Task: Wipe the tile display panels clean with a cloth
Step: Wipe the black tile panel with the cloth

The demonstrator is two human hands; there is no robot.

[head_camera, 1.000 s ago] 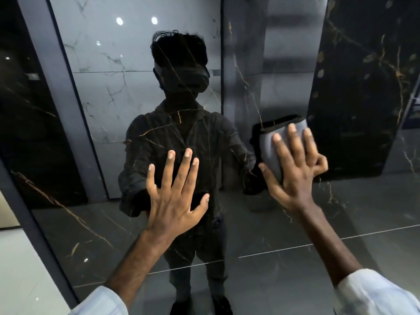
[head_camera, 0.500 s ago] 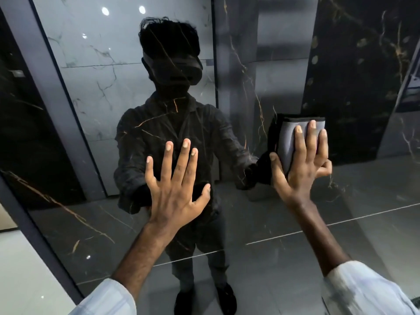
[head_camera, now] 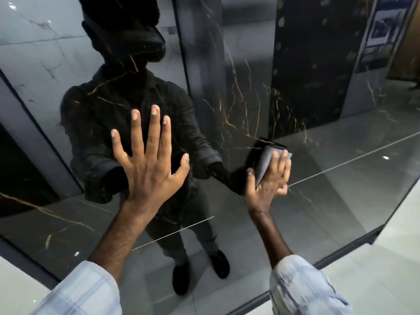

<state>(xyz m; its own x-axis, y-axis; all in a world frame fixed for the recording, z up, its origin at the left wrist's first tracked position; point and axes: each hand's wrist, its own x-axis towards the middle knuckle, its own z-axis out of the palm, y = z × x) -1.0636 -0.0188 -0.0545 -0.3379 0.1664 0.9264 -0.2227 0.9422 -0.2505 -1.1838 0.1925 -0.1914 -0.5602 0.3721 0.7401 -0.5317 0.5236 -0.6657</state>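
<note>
Grey cloth pressed flat against glossy black tile panel under right hand, toward panel's right edge. Left hand splayed wide, palm on panel, holding nothing.

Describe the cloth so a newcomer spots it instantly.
Start at the glossy black tile panel with gold veins. The right hand presses a folded grey cloth flat against it. The left hand, beside it, lies bare on the panel.
</note>
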